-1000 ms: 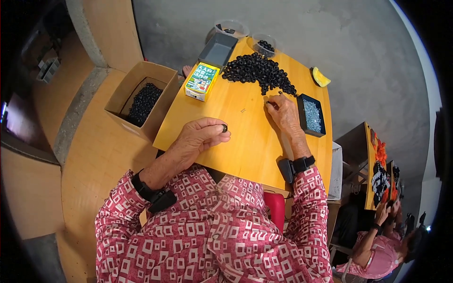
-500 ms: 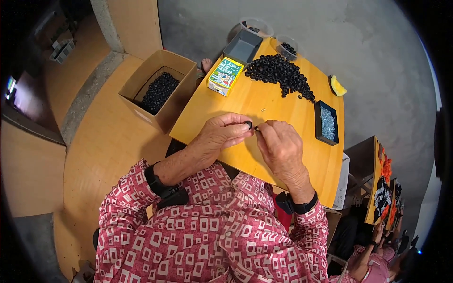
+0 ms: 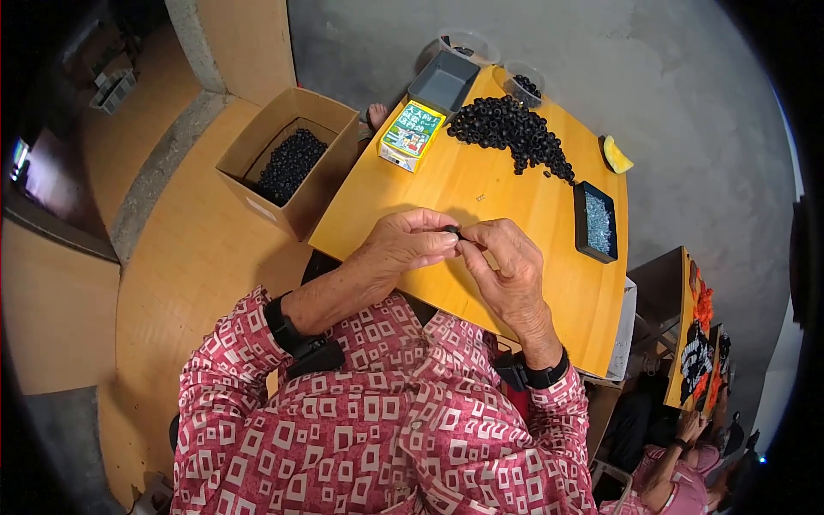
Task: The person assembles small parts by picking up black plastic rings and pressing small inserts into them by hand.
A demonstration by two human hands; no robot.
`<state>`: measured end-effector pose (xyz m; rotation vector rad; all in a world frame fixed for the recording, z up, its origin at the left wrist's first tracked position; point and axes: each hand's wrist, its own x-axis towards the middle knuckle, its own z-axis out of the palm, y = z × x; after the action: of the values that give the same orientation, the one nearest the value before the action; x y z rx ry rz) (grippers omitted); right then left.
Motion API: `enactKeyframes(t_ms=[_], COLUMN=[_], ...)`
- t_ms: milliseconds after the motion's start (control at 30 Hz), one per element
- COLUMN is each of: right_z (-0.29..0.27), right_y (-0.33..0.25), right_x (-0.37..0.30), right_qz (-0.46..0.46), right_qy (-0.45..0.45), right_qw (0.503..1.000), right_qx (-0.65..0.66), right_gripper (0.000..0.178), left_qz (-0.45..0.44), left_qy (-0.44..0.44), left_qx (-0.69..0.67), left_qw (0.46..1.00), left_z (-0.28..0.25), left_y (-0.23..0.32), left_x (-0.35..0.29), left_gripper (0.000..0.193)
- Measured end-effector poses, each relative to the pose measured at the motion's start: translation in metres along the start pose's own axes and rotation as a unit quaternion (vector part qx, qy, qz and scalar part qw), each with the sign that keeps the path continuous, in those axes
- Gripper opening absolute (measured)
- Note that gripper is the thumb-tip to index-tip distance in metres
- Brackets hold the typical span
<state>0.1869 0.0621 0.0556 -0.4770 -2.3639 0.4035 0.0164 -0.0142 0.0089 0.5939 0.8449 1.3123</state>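
Over the near part of the wooden table, my left hand [image 3: 412,246] pinches a small black ring-shaped part [image 3: 451,230] between thumb and fingers. My right hand [image 3: 508,268] is closed at the fingertips and meets the same part from the right. Its fingers cover whatever small piece they grip. Beyond my hands lies a heap of similar black rings [image 3: 515,130], spilling toward the right. A shallow black tray [image 3: 583,233] of small clear pieces [image 3: 598,221] sits by the table's right edge.
A green-and-yellow carton [image 3: 411,135] and a grey tray [image 3: 444,82] stand at the far left. Clear bowls [image 3: 524,82] and a yellow wedge [image 3: 617,155] line the far edge. Left of the table [image 3: 549,292] is a cardboard box [image 3: 335,172] of black parts. A co-worker [image 3: 665,481] sits lower right.
My right fingertips have moved left and closed the small gap to the black ring in my left hand. The heap, trays and carton stay as they were.
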Motion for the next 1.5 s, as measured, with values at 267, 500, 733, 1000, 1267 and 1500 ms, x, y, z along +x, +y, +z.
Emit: enactKeyframes(t_ms=[267, 500, 733, 1000, 1267, 1500], right_z=[-0.005, -0.003, -0.009, -0.015, -0.014, -0.015], right_y=[-0.003, 0.002, 0.005, 0.004, 0.003, 0.003], right_x=[-0.007, -0.006, -0.011, -0.011, -0.010, -0.010], right_qz=[0.040, 0.058, 0.058, 0.051, 0.016, -0.009], right_qy=[0.000, 0.011, 0.016, 0.045, 0.035, 0.016], right_qw=[0.997, 0.993, 0.993, 0.996, 0.998, 1.000], right_qx=[0.060, 0.103, 0.097, 0.063, 0.039, -0.015], right_gripper=[0.016, 0.016, 0.014, 0.014, 0.016, 0.017], left_qz=[-0.008, -0.007, 0.000, 0.012, 0.025, 0.059], left_qy=[0.009, 0.012, -0.001, -0.055, -0.065, -0.054], left_qx=[-0.016, -0.025, -0.052, -0.074, -0.032, 0.061], left_qw=[1.000, 1.000, 0.999, 0.996, 0.997, 0.995], left_z=[0.004, 0.003, 0.006, 0.010, 0.008, 0.008], left_y=[-0.003, 0.001, -0.003, 0.000, -0.003, 0.000], left_x=[0.002, -0.001, 0.001, -0.001, -0.002, -0.003], left_gripper=[0.025, 0.017, 0.017, 0.029, 0.028, 0.023])
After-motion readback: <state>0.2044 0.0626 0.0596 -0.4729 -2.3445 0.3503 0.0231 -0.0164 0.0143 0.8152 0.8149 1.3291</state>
